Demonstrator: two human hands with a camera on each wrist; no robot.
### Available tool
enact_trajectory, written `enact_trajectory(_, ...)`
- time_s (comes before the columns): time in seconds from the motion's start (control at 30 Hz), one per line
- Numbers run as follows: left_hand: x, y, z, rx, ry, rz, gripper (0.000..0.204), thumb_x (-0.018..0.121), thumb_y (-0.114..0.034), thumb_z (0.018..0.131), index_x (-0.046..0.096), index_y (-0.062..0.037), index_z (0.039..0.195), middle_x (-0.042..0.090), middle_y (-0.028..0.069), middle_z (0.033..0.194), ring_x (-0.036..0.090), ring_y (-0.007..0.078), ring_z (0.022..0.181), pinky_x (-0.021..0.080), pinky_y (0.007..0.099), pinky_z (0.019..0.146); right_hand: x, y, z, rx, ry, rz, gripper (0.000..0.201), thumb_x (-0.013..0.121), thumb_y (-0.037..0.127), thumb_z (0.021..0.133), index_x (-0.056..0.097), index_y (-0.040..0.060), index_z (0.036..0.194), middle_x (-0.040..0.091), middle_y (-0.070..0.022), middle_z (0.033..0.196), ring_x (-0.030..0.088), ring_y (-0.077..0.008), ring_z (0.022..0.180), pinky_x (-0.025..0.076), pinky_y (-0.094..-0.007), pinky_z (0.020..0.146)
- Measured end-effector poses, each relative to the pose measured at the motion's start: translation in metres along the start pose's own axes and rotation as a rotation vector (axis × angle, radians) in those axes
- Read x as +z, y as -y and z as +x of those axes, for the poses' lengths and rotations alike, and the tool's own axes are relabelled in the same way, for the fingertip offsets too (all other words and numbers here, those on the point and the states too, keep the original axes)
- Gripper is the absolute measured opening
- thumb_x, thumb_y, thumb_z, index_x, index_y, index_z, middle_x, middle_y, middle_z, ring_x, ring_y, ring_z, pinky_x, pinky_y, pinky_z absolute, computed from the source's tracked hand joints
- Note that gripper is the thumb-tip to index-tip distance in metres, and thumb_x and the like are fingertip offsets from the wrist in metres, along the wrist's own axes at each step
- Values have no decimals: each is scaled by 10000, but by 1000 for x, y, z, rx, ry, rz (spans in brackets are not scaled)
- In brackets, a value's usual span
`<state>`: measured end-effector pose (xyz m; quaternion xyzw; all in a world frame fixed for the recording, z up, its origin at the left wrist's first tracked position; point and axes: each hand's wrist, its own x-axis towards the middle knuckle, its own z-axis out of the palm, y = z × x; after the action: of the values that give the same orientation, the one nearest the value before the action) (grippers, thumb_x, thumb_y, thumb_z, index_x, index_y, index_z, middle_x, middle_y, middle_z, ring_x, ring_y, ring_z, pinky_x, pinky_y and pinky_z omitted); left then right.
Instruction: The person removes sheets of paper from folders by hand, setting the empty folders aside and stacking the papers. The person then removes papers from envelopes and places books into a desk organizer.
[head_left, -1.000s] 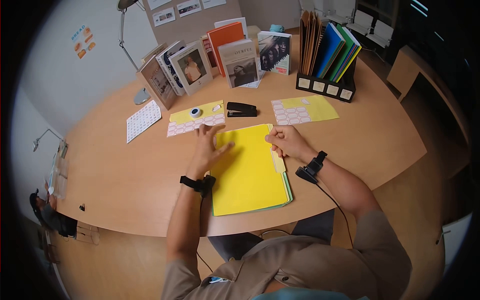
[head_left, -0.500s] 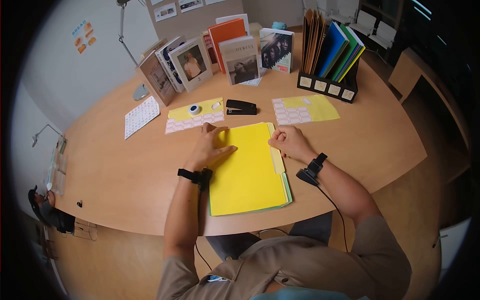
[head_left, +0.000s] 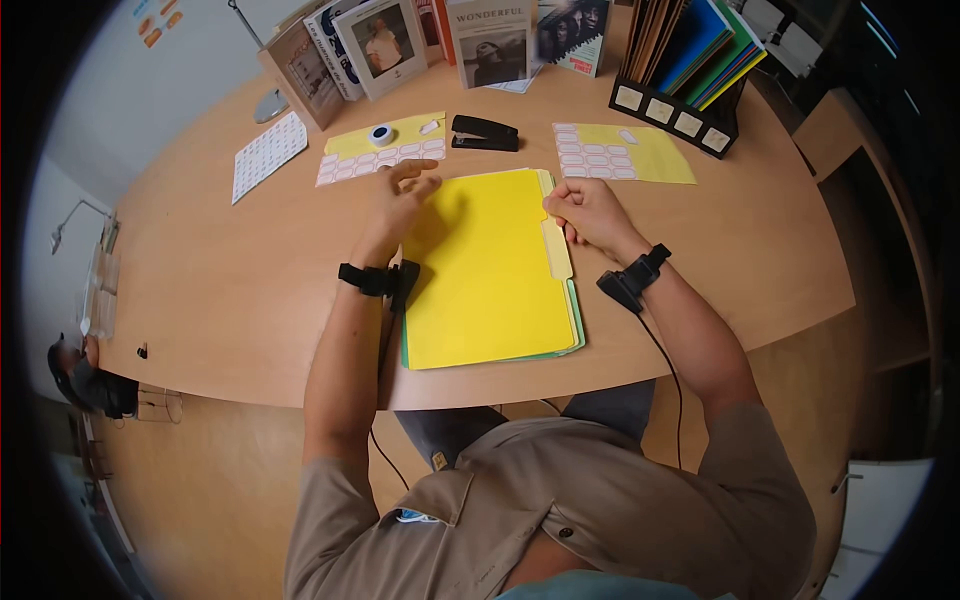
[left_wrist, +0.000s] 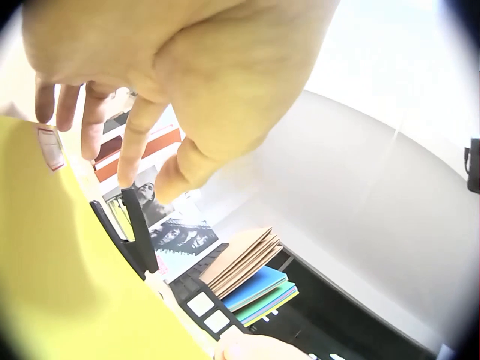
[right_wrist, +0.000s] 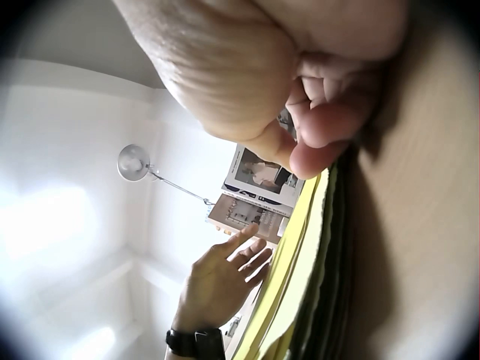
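A yellow folder (head_left: 480,275) lies on top of a stack, with pale and green edges showing beneath. My left hand (head_left: 400,205) hovers over its upper left part, fingers spread and empty. In the left wrist view, a red-edged white label (left_wrist: 51,148) shows on the yellow folder (left_wrist: 67,262), below the fingers of my left hand (left_wrist: 172,75). At the stack's upper right edge, my right hand (head_left: 595,215) pinches the folder edge between thumb and curled fingers. The right wrist view shows that thumb and finger together at the yellow edge (right_wrist: 289,262).
Beyond the folders lie two yellow sheets with labels (head_left: 375,160) (head_left: 600,158), a small white roll (head_left: 381,134) and a black stapler (head_left: 485,133). Books (head_left: 380,50) stand at the back, and a black organizer (head_left: 672,118) holds folders at the back right. A printed sheet (head_left: 270,155) lies left.
The head view has tilted downward. My left hand, which rested at the folder's upper left half a second ago, is raised above it. My right hand remains at the right edge.
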<state>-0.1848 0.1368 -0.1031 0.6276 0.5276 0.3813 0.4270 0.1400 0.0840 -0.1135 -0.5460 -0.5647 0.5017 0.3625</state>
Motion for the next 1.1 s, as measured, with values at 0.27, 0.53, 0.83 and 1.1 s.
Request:
enact_trajectory(0.27,-1,18,5,212,-38,132,315,760,-151,967,769,-66,1270,548,136,1295,662,247,1094,555,347,953,0,-1,2,-1,-39,18,149,719,137,1017,700,-9,992,682,-9,723,617,-67,533,453,-236,464)
enact_trajectory(0.53,-3,8,3,215,-7,220,295,701,-162,1038,746,-43,1304,535,127,1329,617,256,1241,523,374,1061,-2,-1,3,-16,-22,3,149,737,142,1004,712,-4,995,687,-10,728,624,-66,538,458,-237,465)
enact_trajectory(0.83,11,-64,2,97,-216,-609,264,632,-160,1038,690,-29,1259,680,37,1075,627,121,1012,500,283,921,51,64,-41,-135,374,191,387,755,357,1034,727,-10,1153,750,-74,983,724,-120,847,579,-256,707)
enact_trajectory(1.1,39,-75,13,302,-488,-388,283,649,-81,994,628,9,1261,658,62,1030,657,145,904,598,287,740,121,61,-58,62,535,397,406,759,376,1027,723,-4,1165,784,-112,1002,775,-163,890,617,-266,795)
